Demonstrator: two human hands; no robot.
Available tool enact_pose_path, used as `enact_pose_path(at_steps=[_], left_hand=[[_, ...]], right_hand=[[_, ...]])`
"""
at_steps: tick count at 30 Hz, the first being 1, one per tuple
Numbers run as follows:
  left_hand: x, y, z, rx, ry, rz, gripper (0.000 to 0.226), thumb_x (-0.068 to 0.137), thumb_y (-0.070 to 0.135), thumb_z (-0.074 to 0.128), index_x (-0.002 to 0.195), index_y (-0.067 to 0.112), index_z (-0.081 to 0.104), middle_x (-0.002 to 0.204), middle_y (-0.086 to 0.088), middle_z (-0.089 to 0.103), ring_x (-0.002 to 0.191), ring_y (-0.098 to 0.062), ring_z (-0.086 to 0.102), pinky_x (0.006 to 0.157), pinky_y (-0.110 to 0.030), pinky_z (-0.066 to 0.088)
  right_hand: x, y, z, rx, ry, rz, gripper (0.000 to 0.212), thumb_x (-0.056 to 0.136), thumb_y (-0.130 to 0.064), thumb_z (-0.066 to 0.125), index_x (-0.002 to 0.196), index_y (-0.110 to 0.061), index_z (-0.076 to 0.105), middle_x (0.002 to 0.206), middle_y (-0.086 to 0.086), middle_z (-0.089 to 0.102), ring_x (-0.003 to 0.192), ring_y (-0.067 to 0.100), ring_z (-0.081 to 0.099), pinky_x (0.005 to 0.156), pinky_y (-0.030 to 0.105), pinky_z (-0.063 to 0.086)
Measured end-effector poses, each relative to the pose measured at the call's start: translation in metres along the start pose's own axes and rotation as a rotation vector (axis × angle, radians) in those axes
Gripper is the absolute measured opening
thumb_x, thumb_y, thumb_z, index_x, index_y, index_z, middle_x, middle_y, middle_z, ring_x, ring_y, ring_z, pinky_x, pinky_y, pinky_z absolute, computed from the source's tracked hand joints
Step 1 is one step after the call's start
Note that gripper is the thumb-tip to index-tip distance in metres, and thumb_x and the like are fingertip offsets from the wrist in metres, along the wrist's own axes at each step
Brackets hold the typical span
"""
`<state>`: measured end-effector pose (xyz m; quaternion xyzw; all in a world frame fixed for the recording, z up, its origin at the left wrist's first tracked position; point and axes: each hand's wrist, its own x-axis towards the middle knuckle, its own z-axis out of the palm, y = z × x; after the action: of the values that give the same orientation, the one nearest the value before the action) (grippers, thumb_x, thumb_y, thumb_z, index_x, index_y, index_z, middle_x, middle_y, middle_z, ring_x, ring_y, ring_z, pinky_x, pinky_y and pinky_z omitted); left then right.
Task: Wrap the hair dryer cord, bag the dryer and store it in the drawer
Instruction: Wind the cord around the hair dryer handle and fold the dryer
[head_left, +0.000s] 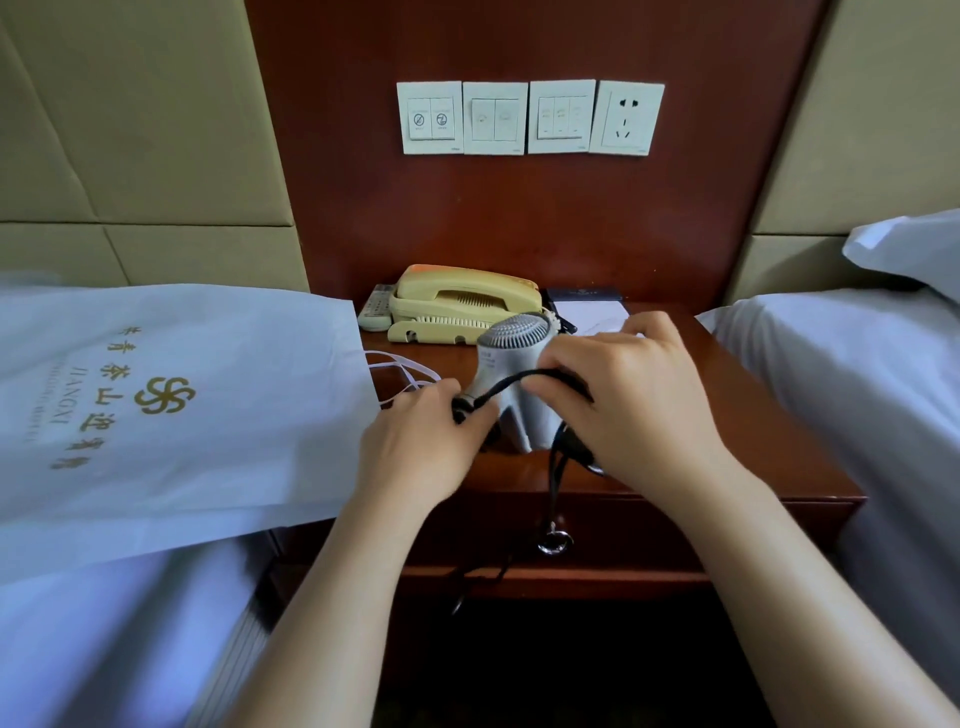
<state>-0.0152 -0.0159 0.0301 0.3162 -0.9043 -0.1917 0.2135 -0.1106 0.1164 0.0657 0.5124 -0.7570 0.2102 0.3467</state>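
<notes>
- Hair dryer (511, 358): grey, folded, centre of the frame, held just above the table (753, 415), grille end pointing away from me.
- Cord (498, 387): black; one turn lies across the dryer body between my two hands. The rest drops from the lower centre of the frame over the table's front edge and hangs loose past the drawer.
- My left hand (421, 441): closed on the cord where it leaves the handle end, pinching it against the dryer.
- My right hand (623, 395): clasped over the dryer's right side, pressing the cord to the body.
- Bag (171, 405): white, gold lettering and emblem, lying flat on the bed at the left of the frame, its handles (400, 371) spilling onto the table edge. Nothing in it, as far as I can see.
- Drawer (649, 535): below the table top, lower centre, shut; ring pull (555, 541) hanging at its front.
- Also on the table, upper centre: a cream telephone (462, 304), a remote (376, 309) to its left, a notepad (592, 312) to its right.
- Progress, by my reckoning: wrapping just begun, most of the cord not yet wound.
- Outstanding: finishing the wrap, bagging the dryer, opening the drawer, stowing it.
</notes>
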Motion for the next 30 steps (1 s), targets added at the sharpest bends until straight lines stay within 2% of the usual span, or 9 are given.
enact_pose_path(at_steps=[6, 9, 12, 15, 17, 21, 23, 26, 30], left_hand=[[0.001, -0.01, 0.002, 0.05, 0.05, 0.014, 0.035, 0.09, 0.053, 0.041, 0.087, 0.019, 0.047, 0.089, -0.004, 0.059, 0.076, -0.029, 0.048, 0.067, -0.034, 0.041], [0.001, -0.011, 0.004, 0.051, 0.071, 0.033, 0.032, 0.092, 0.049, 0.04, 0.091, 0.018, 0.047, 0.087, -0.002, 0.054, 0.076, -0.027, 0.045, 0.066, -0.032, 0.037], [0.001, -0.014, 0.004, -0.015, 0.064, 0.011, 0.029, 0.093, 0.048, 0.037, 0.09, 0.02, 0.045, 0.087, -0.006, 0.056, 0.079, -0.033, 0.052, 0.067, -0.035, 0.042], [0.004, -0.023, 0.005, -0.091, 0.051, -0.046, 0.028, 0.093, 0.049, 0.032, 0.084, 0.024, 0.041, 0.084, -0.009, 0.059, 0.076, -0.036, 0.058, 0.07, -0.039, 0.048], [0.005, -0.027, 0.005, -0.107, 0.062, -0.067, 0.03, 0.092, 0.05, 0.03, 0.085, 0.023, 0.041, 0.083, -0.012, 0.06, 0.075, -0.037, 0.06, 0.069, -0.04, 0.049], [0.001, -0.027, 0.005, -0.081, 0.075, -0.065, 0.037, 0.095, 0.048, 0.031, 0.1, 0.016, 0.046, 0.086, -0.01, 0.056, 0.08, -0.036, 0.053, 0.067, -0.038, 0.042], [-0.001, -0.027, 0.005, -0.083, 0.08, -0.059, 0.034, 0.094, 0.049, 0.032, 0.097, 0.017, 0.045, 0.084, -0.01, 0.056, 0.082, -0.038, 0.054, 0.067, -0.038, 0.043], [-0.003, -0.022, 0.007, -0.083, 0.09, -0.041, 0.03, 0.092, 0.049, 0.035, 0.087, 0.02, 0.041, 0.081, -0.009, 0.057, 0.081, -0.039, 0.057, 0.065, -0.037, 0.044], [-0.004, -0.011, 0.01, -0.067, 0.117, -0.021, 0.027, 0.091, 0.045, 0.043, 0.091, 0.018, 0.044, 0.09, -0.012, 0.06, 0.086, -0.04, 0.058, 0.073, -0.039, 0.048]], right_hand=[[-0.013, 0.016, 0.017, 0.038, -0.207, 0.063, 0.004, 0.078, -0.023, 0.061, 0.074, -0.021, 0.06, 0.073, -0.007, 0.058, 0.083, 0.024, 0.056, 0.079, 0.031, 0.023], [-0.017, 0.025, 0.017, 0.067, -0.274, 0.126, 0.014, 0.076, -0.023, 0.069, 0.078, -0.019, 0.057, 0.096, -0.004, 0.053, 0.096, 0.022, 0.046, 0.078, 0.03, 0.029], [-0.02, 0.032, 0.015, 0.38, -0.372, 0.345, 0.023, 0.079, -0.014, 0.067, 0.084, -0.026, 0.047, 0.099, -0.003, 0.049, 0.087, 0.02, 0.051, 0.076, 0.036, 0.047], [-0.024, 0.033, 0.014, 1.001, -0.426, 0.628, 0.028, 0.082, 0.003, 0.063, 0.09, -0.02, 0.05, 0.085, 0.006, 0.056, 0.07, 0.019, 0.062, 0.067, 0.036, 0.058], [-0.029, 0.032, 0.014, 1.274, -0.553, 0.64, 0.018, 0.087, 0.004, 0.058, 0.093, -0.013, 0.053, 0.071, 0.003, 0.052, 0.052, 0.014, 0.052, 0.051, 0.023, 0.051], [-0.029, 0.036, 0.011, 1.526, -0.691, 0.721, 0.01, 0.088, -0.01, 0.054, 0.097, -0.008, 0.055, 0.056, -0.006, 0.033, 0.043, 0.005, 0.026, 0.04, 0.014, 0.03], [-0.027, 0.038, 0.012, 1.641, -0.59, 0.956, 0.006, 0.087, -0.015, 0.054, 0.088, -0.009, 0.052, 0.051, -0.008, 0.031, 0.037, 0.001, 0.024, 0.035, 0.013, 0.031], [-0.024, 0.037, 0.019, 1.942, -0.193, 1.393, 0.019, 0.096, -0.012, 0.046, 0.077, -0.009, 0.047, 0.044, -0.004, 0.04, 0.032, 0.001, 0.037, 0.039, 0.019, 0.049], [-0.019, 0.033, 0.021, 2.249, 0.245, 1.452, 0.022, 0.097, -0.009, 0.044, 0.076, -0.004, 0.048, 0.068, 0.024, 0.069, 0.059, 0.03, 0.071, 0.054, 0.04, 0.059]])
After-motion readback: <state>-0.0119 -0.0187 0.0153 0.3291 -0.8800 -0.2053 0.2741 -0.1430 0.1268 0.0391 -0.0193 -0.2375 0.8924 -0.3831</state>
